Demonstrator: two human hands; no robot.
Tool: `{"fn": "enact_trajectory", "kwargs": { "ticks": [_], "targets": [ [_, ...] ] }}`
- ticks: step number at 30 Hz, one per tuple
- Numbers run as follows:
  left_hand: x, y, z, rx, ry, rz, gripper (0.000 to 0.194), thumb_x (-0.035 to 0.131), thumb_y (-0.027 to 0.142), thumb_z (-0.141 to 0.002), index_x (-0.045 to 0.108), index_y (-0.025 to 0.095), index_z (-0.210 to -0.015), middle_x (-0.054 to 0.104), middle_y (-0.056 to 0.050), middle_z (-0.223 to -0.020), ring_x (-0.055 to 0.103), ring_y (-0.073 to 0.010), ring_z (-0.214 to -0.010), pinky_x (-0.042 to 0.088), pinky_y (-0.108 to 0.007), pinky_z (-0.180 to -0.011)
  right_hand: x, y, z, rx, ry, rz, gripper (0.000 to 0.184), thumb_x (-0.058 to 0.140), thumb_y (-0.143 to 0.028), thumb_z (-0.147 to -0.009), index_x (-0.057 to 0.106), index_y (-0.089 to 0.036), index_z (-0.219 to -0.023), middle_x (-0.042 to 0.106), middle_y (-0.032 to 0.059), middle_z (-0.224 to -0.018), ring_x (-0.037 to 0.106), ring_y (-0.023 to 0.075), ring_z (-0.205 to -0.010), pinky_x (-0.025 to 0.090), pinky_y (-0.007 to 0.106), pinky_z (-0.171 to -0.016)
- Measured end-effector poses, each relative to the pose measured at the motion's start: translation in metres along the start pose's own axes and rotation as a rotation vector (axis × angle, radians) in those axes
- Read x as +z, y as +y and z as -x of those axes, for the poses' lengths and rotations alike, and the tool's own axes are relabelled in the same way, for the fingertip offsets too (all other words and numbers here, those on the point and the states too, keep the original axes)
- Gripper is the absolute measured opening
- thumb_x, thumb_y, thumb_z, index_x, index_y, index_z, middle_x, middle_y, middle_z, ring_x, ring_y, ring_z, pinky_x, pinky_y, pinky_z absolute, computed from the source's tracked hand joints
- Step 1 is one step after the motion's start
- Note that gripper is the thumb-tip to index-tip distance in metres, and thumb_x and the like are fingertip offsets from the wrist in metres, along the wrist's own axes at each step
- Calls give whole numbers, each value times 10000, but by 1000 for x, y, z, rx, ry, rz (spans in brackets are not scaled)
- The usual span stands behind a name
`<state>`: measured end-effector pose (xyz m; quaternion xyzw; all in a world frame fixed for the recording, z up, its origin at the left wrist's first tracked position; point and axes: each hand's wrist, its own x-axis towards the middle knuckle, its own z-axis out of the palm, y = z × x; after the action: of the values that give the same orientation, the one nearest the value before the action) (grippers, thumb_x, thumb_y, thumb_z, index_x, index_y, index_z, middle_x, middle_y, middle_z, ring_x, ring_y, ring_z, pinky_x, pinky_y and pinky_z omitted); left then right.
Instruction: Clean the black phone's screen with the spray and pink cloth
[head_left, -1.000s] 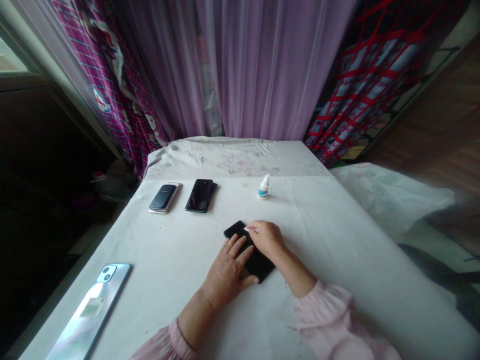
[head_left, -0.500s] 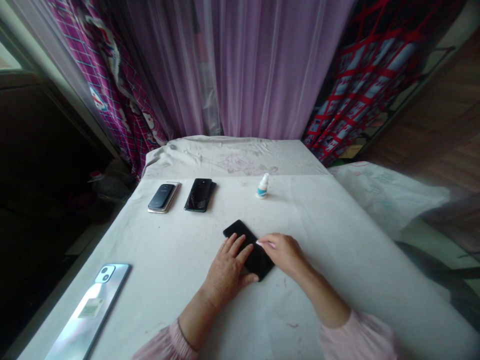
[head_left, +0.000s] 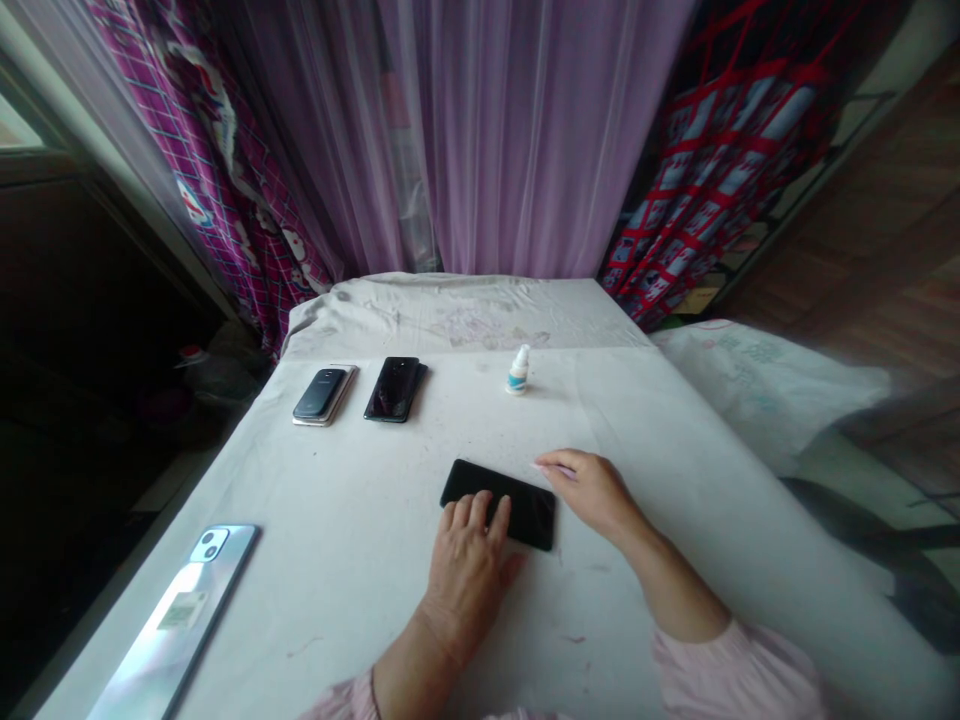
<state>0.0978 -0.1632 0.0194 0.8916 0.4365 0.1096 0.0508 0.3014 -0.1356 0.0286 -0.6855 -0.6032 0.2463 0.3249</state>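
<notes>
A black smartphone (head_left: pixel 529 510) lies flat on the white-covered table, its dark screen facing up. My left hand (head_left: pixel 469 550) holds it against the cloth, with the fingers across the screen and the thumb along the near edge. My right hand (head_left: pixel 596 490) is closed in a pinch on a thin pink stick with a pale tip, which looks like a cotton swab (head_left: pixel 568 472). That hand is just beyond the phone's right end, and the swab's tip is apart from the screen. Farther back stands a small white spray bottle (head_left: pixel 517 374) with a blue label.
Two stacked phones (head_left: pixel 322 393) lie at the back left, beside a black phone (head_left: pixel 391 388) on top of another dark one. A large silvery-blue phone (head_left: pixel 176 630) lies back-up at the near left. Purple curtains (head_left: pixel 525 140) hang behind the tablecloth (head_left: pixel 360 560).
The smartphone has turned counterclockwise under my left hand and now lies more crosswise. My right hand has lifted the swab off the screen and moved slightly away, to the right.
</notes>
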Motion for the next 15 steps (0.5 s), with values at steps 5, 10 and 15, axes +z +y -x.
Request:
{"fn": "enact_trajectory", "kwargs": {
  "ticks": [5, 10, 15],
  "targets": [
    [11, -26, 5, 147, 68, 29, 328, 536, 223, -935, 594, 205, -1258, 568, -89, -1358, 492, -290, -1276, 403, -508, -1068, 33, -21, -25, 10, -142, -90, 205, 567, -178, -822, 755, -224, -886, 763, 34, -928, 706, 183, -897, 527, 289, -846],
    [24, -40, 4, 178, 133, 32, 289, 451, 221, -987, 633, 198, -1210, 662, -54, -1242, 592, -234, -1183, 498, -412, -999, 57, -34, -51, 49, -262, -158, 190, 607, -194, -806, 759, -180, -919, 761, 59, -948, 701, 197, -911, 523, 292, -849],
    [26, -37, 5, 177, 170, 27, 279, 459, 240, -990, 646, 201, -1193, 665, -36, -1238, 604, -234, -1170, 503, -405, -996, 68, -40, -63, 46, -328, -137, 221, 590, -205, -822, 752, -167, -966, 765, 42, -914, 707, 182, -845, 543, 260, -768]
  ]
}}
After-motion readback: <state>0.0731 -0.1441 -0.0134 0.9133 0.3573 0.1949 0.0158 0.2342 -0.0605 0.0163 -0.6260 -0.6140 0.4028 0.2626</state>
